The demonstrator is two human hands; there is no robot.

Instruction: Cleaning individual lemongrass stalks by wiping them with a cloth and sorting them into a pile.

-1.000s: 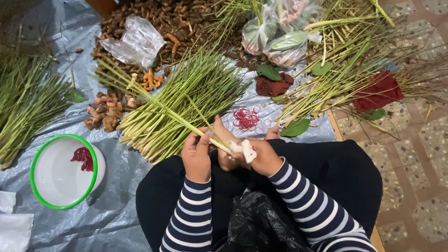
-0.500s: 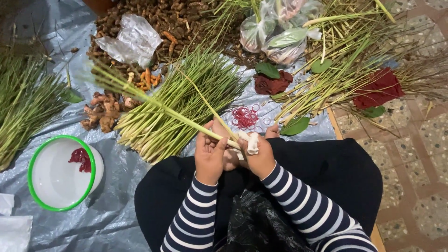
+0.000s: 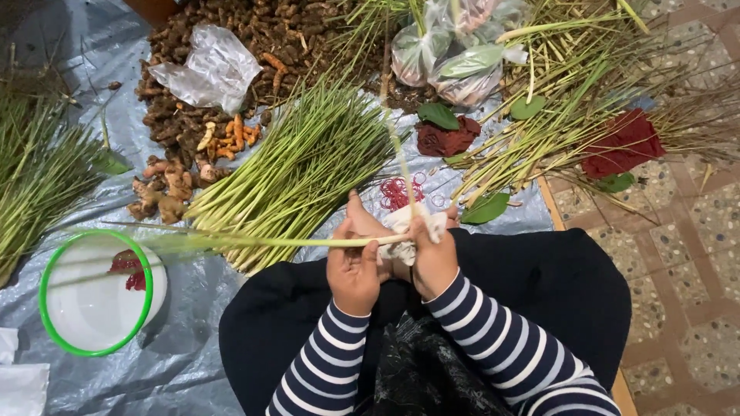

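— Both hands meet at the lap?

— Yes: the left hand (image 3: pixel 353 271) grips the stalks (image 3: pixel 254 241) jutting out to its left, the right hand (image 3: pixel 433 260) clenches their white ends (image 3: pixel 402 248). Keeping those ends level should help.

Looks like a floor-level market stall or home produce-sorting spot, not a kitchen. Grey plastic tarp (image 3: pixel 154 377) spread over a pebble-patterned tiled floor (image 3: pixel 686 254). Goods piled straight on it: lemongrass bundles (image 3: pixel 301 169), a heap of turmeric roots (image 3: pixel 231 46), ginger pieces (image 3: pixel 166 189), bagged greens (image 3: pixel 455 54), red rubber bands (image 3: pixel 397 191). Person sits on the ground.
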